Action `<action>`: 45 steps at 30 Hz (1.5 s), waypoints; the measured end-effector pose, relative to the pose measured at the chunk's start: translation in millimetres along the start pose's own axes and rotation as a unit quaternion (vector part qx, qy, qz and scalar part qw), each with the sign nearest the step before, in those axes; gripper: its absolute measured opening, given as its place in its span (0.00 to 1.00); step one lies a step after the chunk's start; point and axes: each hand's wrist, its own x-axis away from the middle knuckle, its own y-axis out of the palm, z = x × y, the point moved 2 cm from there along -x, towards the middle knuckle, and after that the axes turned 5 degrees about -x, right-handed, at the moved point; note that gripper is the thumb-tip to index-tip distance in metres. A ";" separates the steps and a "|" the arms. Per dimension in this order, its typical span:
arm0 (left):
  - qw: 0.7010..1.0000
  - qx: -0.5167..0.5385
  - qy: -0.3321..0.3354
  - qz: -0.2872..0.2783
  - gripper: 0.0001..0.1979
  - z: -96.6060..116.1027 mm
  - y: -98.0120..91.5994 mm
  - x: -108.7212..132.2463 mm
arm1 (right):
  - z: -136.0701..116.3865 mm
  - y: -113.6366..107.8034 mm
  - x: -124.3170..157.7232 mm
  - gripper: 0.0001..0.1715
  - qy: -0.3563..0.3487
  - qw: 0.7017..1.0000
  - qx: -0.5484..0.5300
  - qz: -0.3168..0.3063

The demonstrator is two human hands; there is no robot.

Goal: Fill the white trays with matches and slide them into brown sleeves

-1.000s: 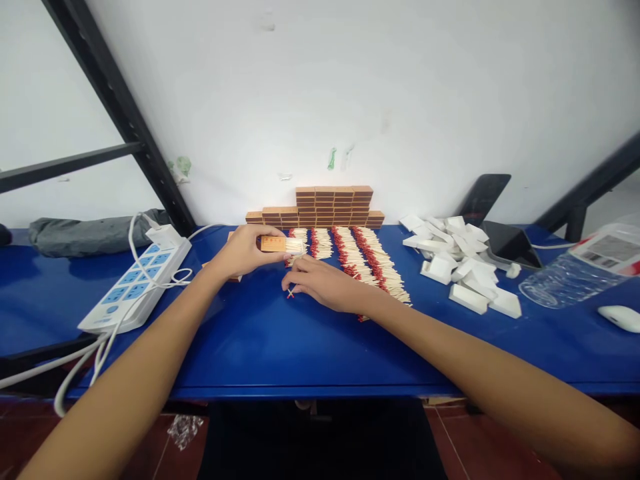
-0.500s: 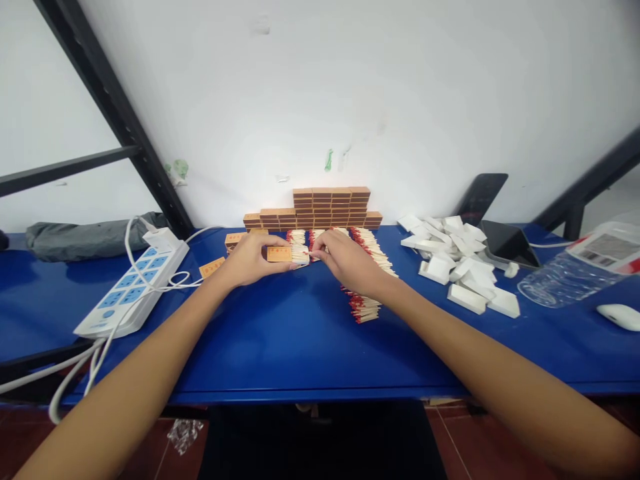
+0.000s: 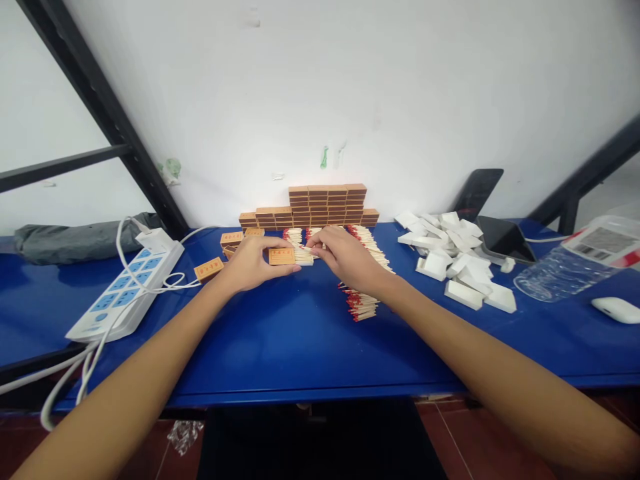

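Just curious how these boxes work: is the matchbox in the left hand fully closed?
No, the left hand holds the matchbox with its white tray partly out toward the right hand, and matches show in it.

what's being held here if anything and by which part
The left hand holds a matchbox by its long edges, thumb along the near one, fingers at the far one. Whether the right hand pinches anything can't be told.

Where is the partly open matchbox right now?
In the head view, the matchbox is just left of centre in the left hand, the right hand at its open end, stacked boxes behind.
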 end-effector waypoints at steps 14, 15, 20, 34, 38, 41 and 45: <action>1.000 -0.007 -0.009 -0.007 0.27 3.4 0.0 2.5 | -1.6 3.0 0.0 0.10 -0.019 0.999 -0.020 0.019; 1.000 -0.004 -0.006 -0.008 0.27 4.0 0.2 2.5 | -2.4 3.3 -0.3 0.10 -0.016 0.999 -0.026 0.022; 1.000 0.005 0.002 -0.020 0.25 6.9 1.5 2.3 | -4.8 7.7 -1.5 0.09 -0.008 0.998 -0.057 0.040; 1.000 0.020 -0.003 -0.015 0.26 7.0 -3.9 0.8 | -4.7 11.2 -2.3 0.02 0.045 0.990 -0.101 0.088; 0.999 -0.014 -0.019 0.021 0.23 2.8 -9.6 -1.5 | 5.1 10.5 -2.3 0.06 0.075 0.986 -0.101 0.111; 0.996 -0.042 -0.048 0.057 0.22 -2.5 -14.6 -2.1 | 12.2 15.2 -1.7 0.05 0.051 0.997 -0.043 0.040; 0.995 -0.050 -0.061 0.056 0.22 -4.9 -15.9 -1.6 | 14.7 27.4 -0.8 0.05 0.020 0.996 0.033 -0.082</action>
